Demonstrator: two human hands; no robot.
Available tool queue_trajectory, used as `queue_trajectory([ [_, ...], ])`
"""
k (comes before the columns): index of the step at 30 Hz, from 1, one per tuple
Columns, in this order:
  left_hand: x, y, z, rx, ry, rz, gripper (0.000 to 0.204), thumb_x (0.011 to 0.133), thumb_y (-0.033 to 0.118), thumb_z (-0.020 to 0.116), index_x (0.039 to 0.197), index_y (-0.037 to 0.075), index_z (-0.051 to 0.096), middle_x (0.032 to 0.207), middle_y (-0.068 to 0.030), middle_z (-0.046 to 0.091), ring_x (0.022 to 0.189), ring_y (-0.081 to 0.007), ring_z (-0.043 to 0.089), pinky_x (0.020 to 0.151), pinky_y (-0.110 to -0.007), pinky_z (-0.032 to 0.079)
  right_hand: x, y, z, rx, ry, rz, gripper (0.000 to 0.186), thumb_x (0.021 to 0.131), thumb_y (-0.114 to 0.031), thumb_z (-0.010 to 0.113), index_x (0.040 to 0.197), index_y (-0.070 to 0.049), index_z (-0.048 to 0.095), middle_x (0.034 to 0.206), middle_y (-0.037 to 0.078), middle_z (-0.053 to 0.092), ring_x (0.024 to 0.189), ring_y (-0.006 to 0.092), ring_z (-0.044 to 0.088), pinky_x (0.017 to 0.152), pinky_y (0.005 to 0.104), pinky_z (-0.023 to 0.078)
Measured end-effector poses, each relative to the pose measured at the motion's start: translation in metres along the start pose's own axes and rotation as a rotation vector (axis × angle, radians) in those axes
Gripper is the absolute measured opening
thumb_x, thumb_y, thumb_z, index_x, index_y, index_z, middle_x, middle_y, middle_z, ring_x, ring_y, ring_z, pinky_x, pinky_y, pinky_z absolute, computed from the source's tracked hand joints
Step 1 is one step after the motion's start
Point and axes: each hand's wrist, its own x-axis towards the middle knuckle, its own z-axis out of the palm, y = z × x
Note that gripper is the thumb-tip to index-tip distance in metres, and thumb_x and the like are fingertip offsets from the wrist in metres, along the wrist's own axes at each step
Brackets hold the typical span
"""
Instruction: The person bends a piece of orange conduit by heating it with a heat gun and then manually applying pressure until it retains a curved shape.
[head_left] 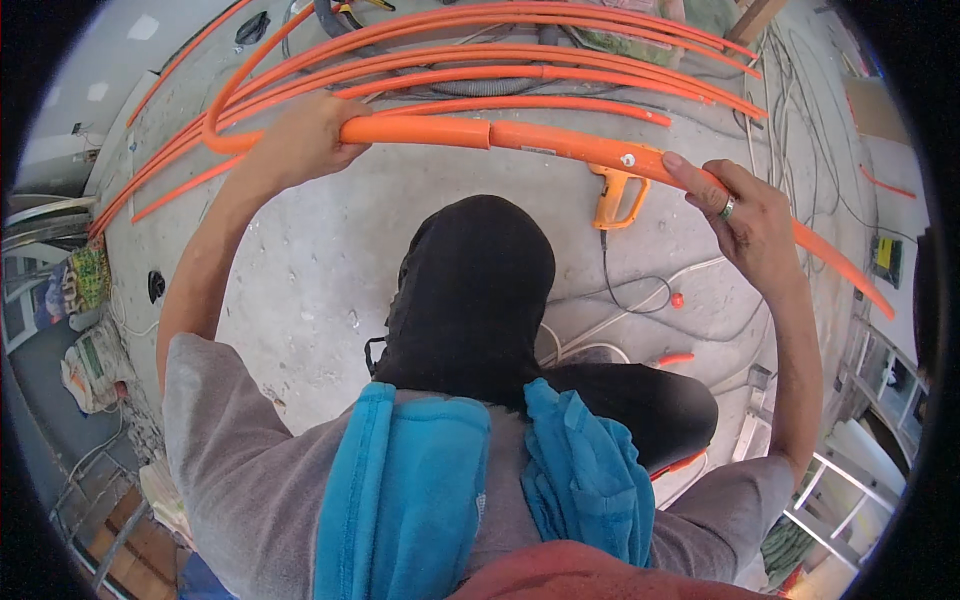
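An orange plastic conduit pipe (520, 136) runs across in front of me, with a wider sleeve joint near its middle. My left hand (305, 140) is closed around the pipe's left part, near where it curves back. My right hand (745, 210), wearing a ring, grips the same pipe further right, where it slopes down toward the right. My black-clad knee (470, 290) is raised just under the pipe.
Several long orange conduits (480, 60) lie curved on the concrete floor (300, 270) beyond the pipe. An orange power tool (620, 195) with a black cord lies below the pipe. Loose cables (800, 110) spread at right. A metal ladder (850, 480) stands lower right.
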Motion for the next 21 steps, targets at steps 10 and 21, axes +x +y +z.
queue_trajectory([
  [10, -0.002, -0.017, 0.011, -0.083, 0.037, 0.085, 0.013, 0.081, 0.01, 0.074, 0.09, 0.002, 0.068, 0.073, -0.0164, 0.066, 0.068, -0.034, 0.065, 0.064, -0.043, 0.048, -0.001, -0.004, -0.006, 0.124, -0.01, 0.058, 0.067, 0.085, -0.002, 0.074, 0.143, -0.031, 0.061, 0.094, 0.006, 0.067, 0.07, 0.0228, 0.064, 0.059, 0.0359, 0.053],
  [21, -0.005, -0.012, 0.018, -0.085, -0.082, -0.009, 0.017, 0.081, 0.008, 0.074, 0.095, 0.001, 0.069, 0.078, -0.0171, 0.067, 0.074, -0.0345, 0.065, 0.07, -0.044, 0.051, 0.0, -0.008, -0.001, 0.055, -0.039, 0.03, 0.065, 0.085, -0.008, 0.072, 0.143, -0.034, 0.06, 0.096, 0.005, 0.067, 0.072, 0.0219, 0.064, 0.06, 0.036, 0.054],
])
